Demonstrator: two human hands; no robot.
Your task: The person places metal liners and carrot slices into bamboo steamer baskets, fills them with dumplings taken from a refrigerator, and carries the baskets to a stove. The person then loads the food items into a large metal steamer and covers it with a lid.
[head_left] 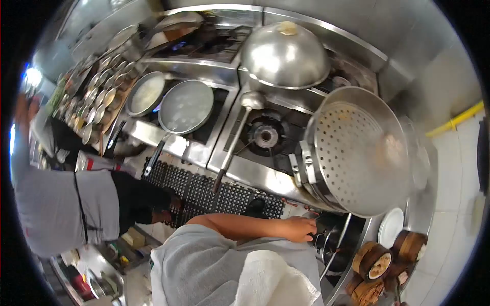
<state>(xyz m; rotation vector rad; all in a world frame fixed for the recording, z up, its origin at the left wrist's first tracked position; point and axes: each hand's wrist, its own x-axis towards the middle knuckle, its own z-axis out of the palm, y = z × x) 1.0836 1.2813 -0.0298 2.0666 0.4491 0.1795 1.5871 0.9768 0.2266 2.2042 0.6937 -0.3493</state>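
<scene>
My left hand [299, 229] reaches across my body to the right, its fingers curled and closed at the rim of a dark pot [337, 247]. Whatever lies inside the fingers is hidden. Thin metal handles [335, 250] slant across that dark pot. Just above the hand stands a large steel steamer pot [352, 173] with a perforated plate and rising steam. My right hand is out of view.
A long-handled ladle [239, 132] lies over a gas burner [266, 134]. Behind it sits a domed lid [286, 56]. Two frying pans [186, 106] are left. Bamboo steamers [371, 260] and a white plate [391, 227] stand right. A co-worker [66, 209] is at left.
</scene>
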